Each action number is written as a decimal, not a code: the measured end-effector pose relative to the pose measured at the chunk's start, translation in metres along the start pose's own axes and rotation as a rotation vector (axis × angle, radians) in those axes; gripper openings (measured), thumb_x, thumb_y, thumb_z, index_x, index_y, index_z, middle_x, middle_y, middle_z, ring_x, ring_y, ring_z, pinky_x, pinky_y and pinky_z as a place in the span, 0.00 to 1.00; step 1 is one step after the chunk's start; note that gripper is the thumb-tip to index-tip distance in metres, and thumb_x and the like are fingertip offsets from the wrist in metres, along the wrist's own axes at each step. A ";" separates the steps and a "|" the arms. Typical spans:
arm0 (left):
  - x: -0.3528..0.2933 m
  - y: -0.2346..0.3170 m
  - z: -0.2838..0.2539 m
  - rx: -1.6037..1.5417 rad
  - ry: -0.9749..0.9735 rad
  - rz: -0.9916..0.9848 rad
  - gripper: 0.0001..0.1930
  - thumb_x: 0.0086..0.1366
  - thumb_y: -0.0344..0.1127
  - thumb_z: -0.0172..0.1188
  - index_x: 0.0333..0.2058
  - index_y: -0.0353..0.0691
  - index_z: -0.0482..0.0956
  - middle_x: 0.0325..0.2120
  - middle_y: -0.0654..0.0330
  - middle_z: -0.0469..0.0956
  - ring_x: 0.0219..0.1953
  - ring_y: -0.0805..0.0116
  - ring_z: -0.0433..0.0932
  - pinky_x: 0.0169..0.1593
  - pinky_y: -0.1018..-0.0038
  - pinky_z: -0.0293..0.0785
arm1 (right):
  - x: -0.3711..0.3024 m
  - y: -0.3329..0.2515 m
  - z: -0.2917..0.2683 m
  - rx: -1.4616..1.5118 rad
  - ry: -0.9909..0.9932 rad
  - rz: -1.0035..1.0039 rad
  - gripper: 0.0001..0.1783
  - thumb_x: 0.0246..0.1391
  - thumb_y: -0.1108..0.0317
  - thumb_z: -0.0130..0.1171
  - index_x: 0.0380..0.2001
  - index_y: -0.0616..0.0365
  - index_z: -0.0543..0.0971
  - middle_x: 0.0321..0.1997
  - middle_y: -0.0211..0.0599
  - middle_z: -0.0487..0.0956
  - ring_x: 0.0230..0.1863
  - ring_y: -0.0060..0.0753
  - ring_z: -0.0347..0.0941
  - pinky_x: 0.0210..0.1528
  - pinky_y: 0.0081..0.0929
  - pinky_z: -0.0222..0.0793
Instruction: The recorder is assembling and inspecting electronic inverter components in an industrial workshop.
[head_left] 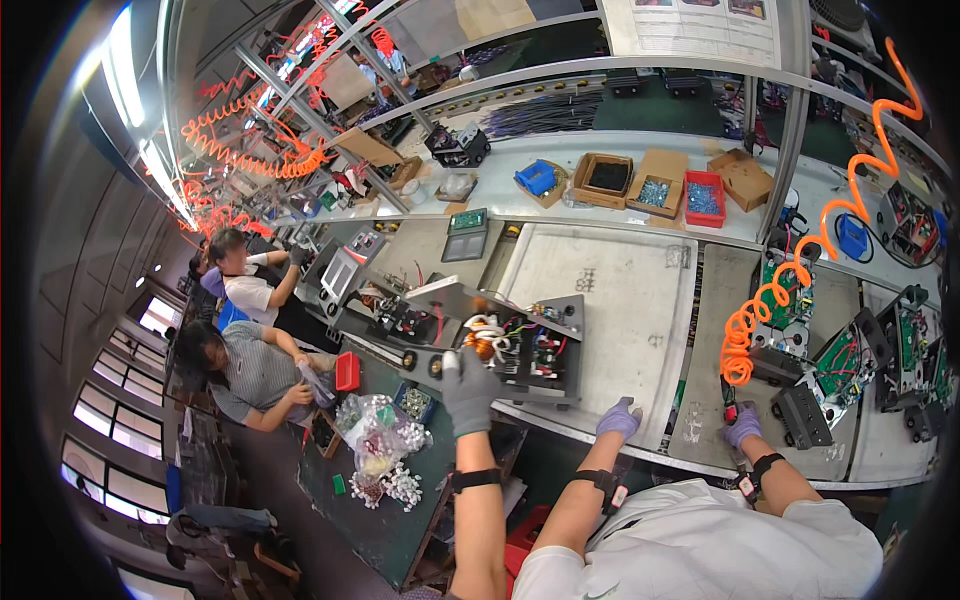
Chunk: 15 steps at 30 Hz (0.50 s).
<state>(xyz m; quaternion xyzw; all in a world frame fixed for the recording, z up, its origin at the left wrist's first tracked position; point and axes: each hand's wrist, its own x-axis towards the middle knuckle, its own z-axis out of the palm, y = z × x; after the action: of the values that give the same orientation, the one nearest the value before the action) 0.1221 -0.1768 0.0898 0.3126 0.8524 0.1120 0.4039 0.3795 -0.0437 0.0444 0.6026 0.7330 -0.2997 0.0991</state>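
My left hand [618, 420], in a purple glove, rests at the near edge of a large pale board [600, 300] on the line, fingers stretched out and holding nothing. My right hand [742, 428], also purple-gloved, is closed on a slim black and red air tool [729, 400] at the lower end of an orange coiled hose [738, 345]. Close to it lies a black housing part [800, 417] with a green circuit board [845, 362] behind. Left of my hands, a co-worker's grey-gloved hand [468, 395] touches an open black device [540, 360] with wires and a copper coil.
Beyond the line, a shelf bears a red bin of screws [704, 198], cardboard boxes [657, 183] and a blue tray [536, 177]. More opened units [915, 370] stand at the right. At left, co-workers work by a green table [385, 530] with bagged parts [375, 430].
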 end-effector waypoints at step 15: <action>-0.037 -0.005 -0.142 1.771 1.125 0.072 0.06 0.60 0.30 0.46 0.33 0.38 0.71 0.25 0.64 0.68 0.31 0.74 0.67 0.40 0.76 0.63 | 0.007 0.001 0.001 0.086 -0.055 0.009 0.30 0.25 0.65 0.67 0.39 0.56 0.71 0.47 0.43 0.63 0.44 0.44 0.68 0.48 0.29 0.66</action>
<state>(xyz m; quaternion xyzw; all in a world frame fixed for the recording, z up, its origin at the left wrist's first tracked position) 0.0301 -0.1951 0.2029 0.4245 0.6848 -0.4105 -0.4270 0.3786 -0.0386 0.0394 0.6012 0.7136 -0.3469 0.0947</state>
